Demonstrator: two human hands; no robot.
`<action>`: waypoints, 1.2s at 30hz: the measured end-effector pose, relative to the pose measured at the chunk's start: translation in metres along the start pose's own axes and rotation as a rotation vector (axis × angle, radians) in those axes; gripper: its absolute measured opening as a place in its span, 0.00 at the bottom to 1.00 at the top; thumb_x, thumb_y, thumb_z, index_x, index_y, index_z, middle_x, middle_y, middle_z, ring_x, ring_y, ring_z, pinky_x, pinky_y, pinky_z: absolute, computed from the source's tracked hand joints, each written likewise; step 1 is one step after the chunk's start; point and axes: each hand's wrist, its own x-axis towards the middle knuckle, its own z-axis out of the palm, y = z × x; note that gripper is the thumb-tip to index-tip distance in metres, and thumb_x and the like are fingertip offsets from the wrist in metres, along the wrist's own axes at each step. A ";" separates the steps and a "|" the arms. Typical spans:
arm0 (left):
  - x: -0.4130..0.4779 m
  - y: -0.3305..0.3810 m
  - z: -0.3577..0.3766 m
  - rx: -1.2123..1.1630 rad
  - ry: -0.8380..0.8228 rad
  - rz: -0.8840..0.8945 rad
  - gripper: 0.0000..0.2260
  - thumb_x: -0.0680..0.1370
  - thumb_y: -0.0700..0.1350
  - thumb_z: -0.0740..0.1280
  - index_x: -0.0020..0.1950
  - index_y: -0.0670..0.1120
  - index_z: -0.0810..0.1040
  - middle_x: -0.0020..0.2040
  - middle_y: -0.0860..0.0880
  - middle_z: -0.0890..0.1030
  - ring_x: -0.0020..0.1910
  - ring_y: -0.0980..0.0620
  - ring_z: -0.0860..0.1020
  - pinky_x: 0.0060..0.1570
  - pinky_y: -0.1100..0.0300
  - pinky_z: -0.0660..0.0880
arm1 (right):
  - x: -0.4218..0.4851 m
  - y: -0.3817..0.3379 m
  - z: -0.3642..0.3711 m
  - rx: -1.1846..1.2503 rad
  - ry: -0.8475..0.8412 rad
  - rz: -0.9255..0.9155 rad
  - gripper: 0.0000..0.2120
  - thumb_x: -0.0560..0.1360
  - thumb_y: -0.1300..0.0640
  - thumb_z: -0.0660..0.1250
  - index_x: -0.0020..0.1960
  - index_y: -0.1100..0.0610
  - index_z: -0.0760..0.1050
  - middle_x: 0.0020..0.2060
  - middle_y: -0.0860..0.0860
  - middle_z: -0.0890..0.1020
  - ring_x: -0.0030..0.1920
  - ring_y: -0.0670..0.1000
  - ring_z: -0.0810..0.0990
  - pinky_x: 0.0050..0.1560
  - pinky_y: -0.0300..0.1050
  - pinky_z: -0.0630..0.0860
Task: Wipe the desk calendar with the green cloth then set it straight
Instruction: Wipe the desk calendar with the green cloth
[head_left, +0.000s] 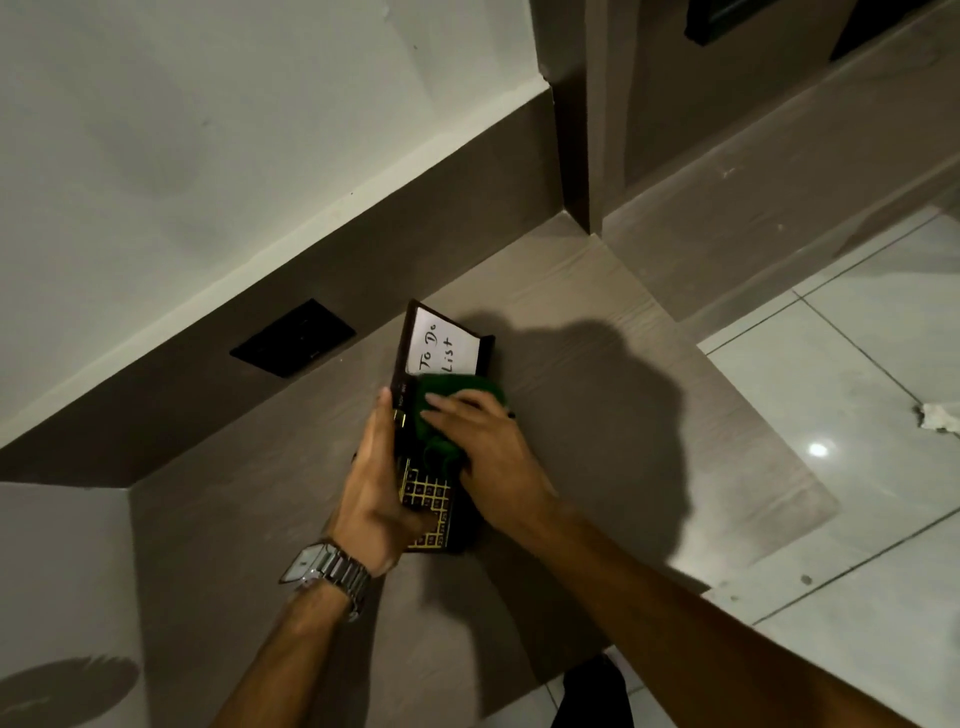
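A dark desk calendar (441, 343) lies on the wooden desk (597, 374), with a white card reading "To Do List" at its far end and a gold date grid at its near end. My left hand (376, 483) grips the calendar's left edge, thumb over the grid. My right hand (488, 452) presses the green cloth (447, 410) flat onto the middle of the calendar. The cloth hides the calendar's middle part.
A black wall socket (293, 338) sits on the brown back panel to the left. The desk's right edge drops to a glossy tiled floor (857, 415), where a crumpled white scrap (937, 415) lies. A vertical brown panel (571, 130) stands at the back.
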 end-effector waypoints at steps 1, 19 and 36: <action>-0.001 0.001 0.001 0.003 0.004 0.004 0.60 0.57 0.35 0.81 0.77 0.43 0.43 0.77 0.40 0.58 0.74 0.41 0.61 0.69 0.42 0.66 | -0.005 0.003 0.000 -0.010 0.002 0.028 0.29 0.69 0.75 0.66 0.68 0.60 0.73 0.69 0.55 0.74 0.69 0.56 0.67 0.68 0.58 0.67; 0.002 -0.003 0.003 -0.008 -0.003 0.032 0.58 0.57 0.31 0.79 0.76 0.43 0.44 0.74 0.37 0.61 0.73 0.39 0.62 0.69 0.44 0.66 | 0.008 0.005 -0.008 0.199 -0.070 0.182 0.30 0.69 0.74 0.65 0.68 0.55 0.73 0.64 0.55 0.76 0.66 0.52 0.70 0.68 0.51 0.68; 0.006 -0.008 0.003 0.045 -0.020 0.013 0.60 0.57 0.34 0.80 0.77 0.45 0.43 0.75 0.37 0.60 0.72 0.37 0.64 0.66 0.43 0.68 | 0.000 0.013 -0.011 -0.006 -0.086 0.117 0.26 0.69 0.71 0.67 0.66 0.57 0.74 0.65 0.54 0.76 0.66 0.53 0.68 0.68 0.51 0.65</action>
